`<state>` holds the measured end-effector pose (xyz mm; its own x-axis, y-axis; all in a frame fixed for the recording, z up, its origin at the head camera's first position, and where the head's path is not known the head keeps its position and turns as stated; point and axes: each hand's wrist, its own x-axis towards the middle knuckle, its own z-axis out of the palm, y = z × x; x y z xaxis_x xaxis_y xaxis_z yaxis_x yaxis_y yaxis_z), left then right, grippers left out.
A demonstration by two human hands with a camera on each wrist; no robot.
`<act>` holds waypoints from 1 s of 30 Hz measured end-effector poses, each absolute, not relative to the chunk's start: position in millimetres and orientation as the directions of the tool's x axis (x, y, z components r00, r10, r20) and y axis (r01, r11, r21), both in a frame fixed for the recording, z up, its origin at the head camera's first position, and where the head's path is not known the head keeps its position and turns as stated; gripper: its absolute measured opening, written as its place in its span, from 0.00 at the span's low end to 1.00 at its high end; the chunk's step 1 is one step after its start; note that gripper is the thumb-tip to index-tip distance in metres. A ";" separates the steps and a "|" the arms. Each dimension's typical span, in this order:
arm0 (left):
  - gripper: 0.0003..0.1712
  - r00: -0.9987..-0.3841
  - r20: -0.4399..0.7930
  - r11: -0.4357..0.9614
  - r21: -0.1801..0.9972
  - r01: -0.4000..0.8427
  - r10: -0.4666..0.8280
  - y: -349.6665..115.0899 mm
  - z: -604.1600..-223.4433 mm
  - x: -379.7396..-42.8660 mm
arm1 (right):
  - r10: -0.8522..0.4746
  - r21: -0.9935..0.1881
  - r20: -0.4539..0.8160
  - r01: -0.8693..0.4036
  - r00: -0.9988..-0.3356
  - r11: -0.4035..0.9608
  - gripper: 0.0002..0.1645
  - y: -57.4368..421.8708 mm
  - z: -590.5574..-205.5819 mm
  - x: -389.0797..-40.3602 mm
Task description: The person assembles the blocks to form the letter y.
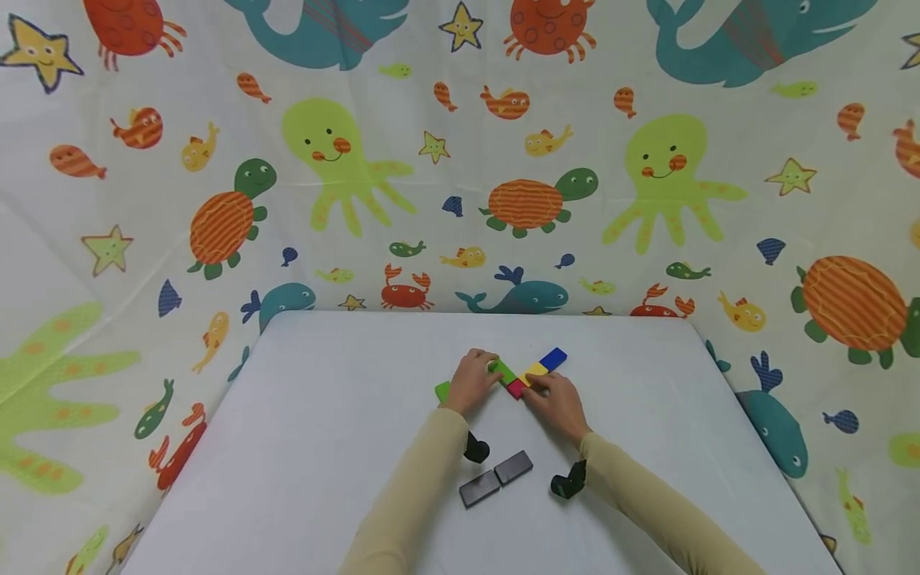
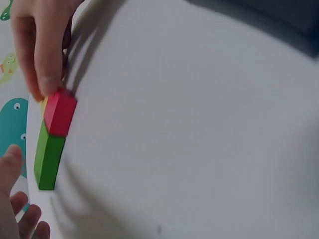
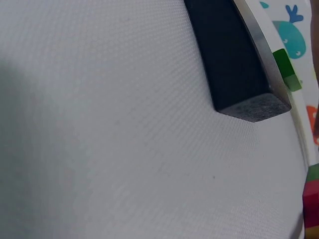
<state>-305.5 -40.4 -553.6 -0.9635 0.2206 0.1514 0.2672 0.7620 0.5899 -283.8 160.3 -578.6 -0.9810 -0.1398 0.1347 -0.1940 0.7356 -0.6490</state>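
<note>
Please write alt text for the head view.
A right hand pinches a yellow block in a V with blue, red and green blocks; the left hand is near the green one. Two dark blocks lie nearer on the table.

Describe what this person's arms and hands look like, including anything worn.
The left arm and right arm wear plain beige long sleeves reaching the wrists. The left hand and right hand are ungloved. A small black piece juts out near each wrist.

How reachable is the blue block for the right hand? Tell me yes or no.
Probably yes: the blue block lies just beyond the right hand, uncovered, though that hand is at the yellow block.
</note>
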 end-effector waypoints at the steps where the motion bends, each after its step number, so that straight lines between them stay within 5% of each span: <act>1: 0.22 -0.959 0.141 0.770 0.573 0.281 0.245 -45.6 -552.4 -305.5 | -0.138 -0.650 0.131 -0.190 -0.982 0.736 0.23 160.5 -578.3 -283.5; 11: 0.25 -0.883 0.082 0.734 0.524 0.433 0.462 -109.4 -556.4 -288.7 | -0.125 -0.661 0.132 -0.181 -0.983 0.728 0.23 162.4 -581.1 -281.5; 30: 0.20 -0.832 0.223 0.632 0.559 0.536 0.508 -153.4 -576.2 -269.9 | -0.127 -0.672 0.149 -0.194 -0.981 0.715 0.23 160.1 -581.5 -282.9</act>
<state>-269.9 -153.4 -576.2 -0.8320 0.5082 0.2226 0.5359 0.6325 0.5592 -282.9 160.1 -581.5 -0.9808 -0.1266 0.1486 -0.1941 0.7150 -0.6717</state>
